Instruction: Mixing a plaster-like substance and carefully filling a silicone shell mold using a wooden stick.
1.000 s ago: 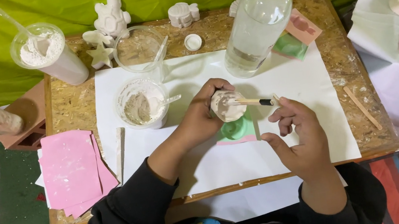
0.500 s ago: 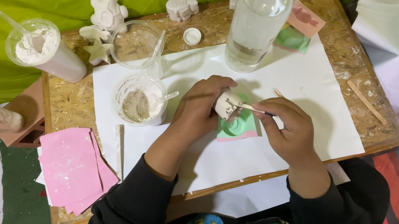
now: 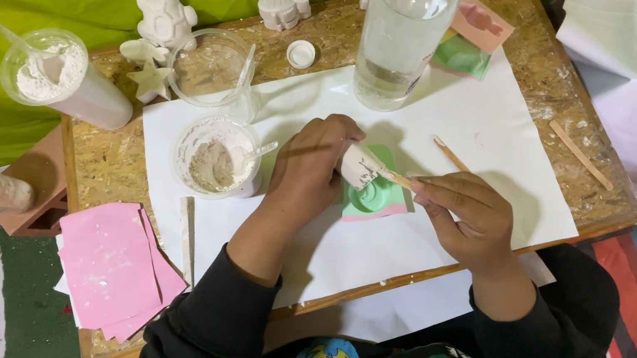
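Observation:
My left hand grips a small cup smeared with white plaster and tilts it over a green mould that lies on a pink base on the white paper sheet. A thin wooden stick is pinched in my right hand, and its tip reaches into the cup's mouth. Just left of my left hand stands a clear cup of grey-white plaster mix with a spoon in it.
A big clear water bottle stands behind the mould. An empty clear cup, a cup of white powder, white cast figures, a bottle cap, spare sticks, pink sheets and more moulds lie around the wooden table.
The cup has tipped further over the green mould, and my right hand with the stick has moved down and closer to the cup. The view has shifted slightly.

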